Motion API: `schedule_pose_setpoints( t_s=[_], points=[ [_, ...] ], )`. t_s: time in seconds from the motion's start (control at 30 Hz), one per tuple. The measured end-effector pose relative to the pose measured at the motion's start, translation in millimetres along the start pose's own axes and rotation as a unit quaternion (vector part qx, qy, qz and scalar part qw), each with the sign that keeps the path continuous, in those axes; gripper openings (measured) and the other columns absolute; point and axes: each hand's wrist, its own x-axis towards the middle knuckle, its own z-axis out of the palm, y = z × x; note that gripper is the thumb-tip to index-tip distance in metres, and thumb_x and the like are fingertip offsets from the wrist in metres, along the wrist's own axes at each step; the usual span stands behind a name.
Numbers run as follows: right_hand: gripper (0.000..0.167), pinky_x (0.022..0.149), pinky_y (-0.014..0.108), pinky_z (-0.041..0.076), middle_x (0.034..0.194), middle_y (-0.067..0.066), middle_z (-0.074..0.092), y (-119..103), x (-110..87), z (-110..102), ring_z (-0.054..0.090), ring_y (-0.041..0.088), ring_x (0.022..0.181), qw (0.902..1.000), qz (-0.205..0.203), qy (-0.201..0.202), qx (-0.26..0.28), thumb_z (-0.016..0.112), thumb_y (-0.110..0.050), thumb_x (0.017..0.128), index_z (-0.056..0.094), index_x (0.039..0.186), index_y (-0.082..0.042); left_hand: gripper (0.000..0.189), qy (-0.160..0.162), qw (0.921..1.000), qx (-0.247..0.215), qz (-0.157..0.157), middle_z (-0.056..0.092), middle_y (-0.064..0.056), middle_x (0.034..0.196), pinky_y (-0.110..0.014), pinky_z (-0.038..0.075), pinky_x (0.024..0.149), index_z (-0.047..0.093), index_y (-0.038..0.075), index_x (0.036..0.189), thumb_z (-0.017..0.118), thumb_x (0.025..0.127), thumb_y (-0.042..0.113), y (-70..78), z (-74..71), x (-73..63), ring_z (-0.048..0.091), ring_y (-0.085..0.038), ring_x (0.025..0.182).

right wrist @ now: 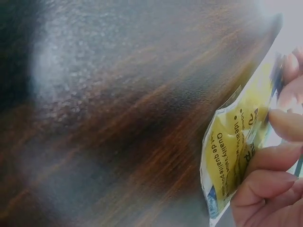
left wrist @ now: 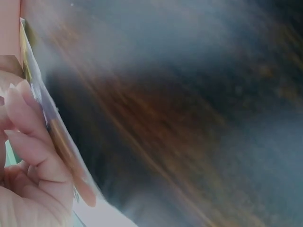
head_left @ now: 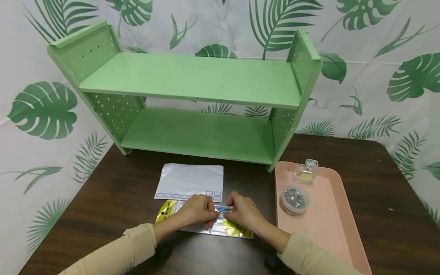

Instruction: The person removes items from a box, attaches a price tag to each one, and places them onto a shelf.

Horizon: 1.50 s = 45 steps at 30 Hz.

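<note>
A flat yellow and clear packet of brushes is held just above the dark table, with blue handles showing through its middle. My left hand pinches it left of the middle, thumb and fingers at the film. From the other side my right hand grips it, the two hands close together. In the right wrist view, the packet's printed yellow end stands tilted beside the curled fingers. The left wrist view shows the packet edge-on, against the left hand.
Behind the packet lies a white sheet with a row of small printed boxes. On the right, a pink tray holds a glass bottle and a round tub of silvery bits. A green two-tier shelf stands at the back.
</note>
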Motion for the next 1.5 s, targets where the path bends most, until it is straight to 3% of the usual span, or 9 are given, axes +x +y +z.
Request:
schedule_pose_setpoints(
  t_s=[0.4,0.53,0.67,0.8,1.0,1.17,1.3,1.4,1.5],
  points=[
    [0.026,0.052,0.028,0.036,0.080,0.003,0.048,-2,-0.4,-1,0.044,0.016,0.063,0.9951,-0.011,0.013,-0.097,0.081,-0.018,0.072,0.061,0.086,-0.008,0.020,0.021,0.9992,-0.032,-0.009,0.062,0.001,0.054,-0.022,0.041,0.047,0.058,0.007,0.073,0.068,0.085,0.018,-8.8,-23.6,-6.2,0.059,-0.010,0.046],
    [0.025,0.053,0.028,0.035,0.077,0.002,0.050,-3,-0.1,-1,0.045,0.015,0.064,0.9943,-0.013,0.009,-0.105,0.081,-0.018,0.072,0.060,0.082,-0.010,0.021,0.081,0.9927,-0.086,-0.022,0.065,-0.006,0.063,-0.029,0.051,0.051,0.059,0.002,0.080,0.066,0.088,0.020,-15.5,-49.4,-6.3,0.062,-0.016,0.054],
    [0.025,0.053,0.027,0.035,0.073,0.000,0.051,-4,-0.1,-2,0.044,0.014,0.064,0.9946,-0.017,0.006,-0.102,0.081,-0.017,0.072,0.058,0.079,-0.011,0.025,0.189,0.9720,-0.134,-0.039,0.067,-0.004,0.073,-0.032,0.053,0.061,0.058,0.001,0.091,0.062,0.091,0.026,-26.1,-84.5,-8.2,0.064,-0.015,0.064],
    [0.025,0.053,0.026,0.034,0.070,-0.001,0.050,-4,0.5,-2,0.044,0.013,0.063,0.9950,-0.022,0.003,-0.097,0.081,-0.016,0.071,0.057,0.077,-0.011,0.022,0.322,0.9194,-0.222,-0.041,0.065,0.012,0.072,-0.021,0.051,0.061,0.055,0.005,0.098,0.060,0.093,0.025,-37.7,-121.8,-14.4,0.062,-0.004,0.066],
    [0.023,0.055,0.027,0.035,0.071,-0.001,0.051,-5,0.2,0,0.044,0.013,0.064,0.9958,-0.023,-0.005,-0.089,0.081,-0.015,0.071,0.059,0.078,-0.010,0.012,0.518,0.7610,-0.390,0.018,0.061,0.012,0.068,-0.012,0.045,0.053,0.052,0.013,0.090,0.064,0.089,0.010,-52.0,-167.1,-23.9,0.058,0.001,0.058],
    [0.021,0.056,0.027,0.035,0.071,0.000,0.052,-4,-1.0,0,0.044,0.013,0.065,0.9954,-0.030,-0.004,-0.091,0.081,-0.015,0.071,0.061,0.075,-0.010,0.020,0.606,0.6730,-0.420,0.058,0.053,0.003,0.079,-0.011,0.043,0.052,0.051,0.014,0.091,0.065,0.085,0.003,-63.6,-191.6,-26.6,0.053,-0.002,0.065],
    [0.021,0.055,0.027,0.034,0.070,-0.001,0.052,-4,-1.7,-1,0.044,0.013,0.064,0.9955,-0.033,-0.004,-0.089,0.080,-0.014,0.071,0.060,0.072,-0.011,0.026,0.633,0.6392,-0.432,0.063,0.051,0.000,0.087,-0.010,0.043,0.056,0.051,0.013,0.095,0.065,0.081,-0.003,-67.8,-205.3,-25.7,0.049,-0.006,0.072],
    [0.021,0.055,0.027,0.034,0.070,-0.001,0.051,-4,-2.6,-1,0.044,0.013,0.064,0.9957,-0.034,-0.006,-0.086,0.080,-0.015,0.071,0.059,0.071,-0.011,0.030,0.632,0.6455,-0.426,0.055,0.048,0.000,0.093,-0.010,0.043,0.065,0.051,0.014,0.100,0.064,0.081,-0.005,-68.5,-212.4,-24.4,0.047,-0.006,0.078],
    [0.022,0.055,0.027,0.034,0.070,-0.001,0.051,-5,-3.2,0,0.044,0.012,0.064,0.9957,-0.038,-0.006,-0.084,0.080,-0.014,0.071,0.059,0.070,-0.011,0.034,0.627,0.6690,-0.398,0.035,0.047,0.003,0.100,-0.011,0.041,0.076,0.051,0.012,0.110,0.065,0.082,-0.002,-69.5,-218.1,-22.6,0.046,-0.005,0.088]
  ],
)
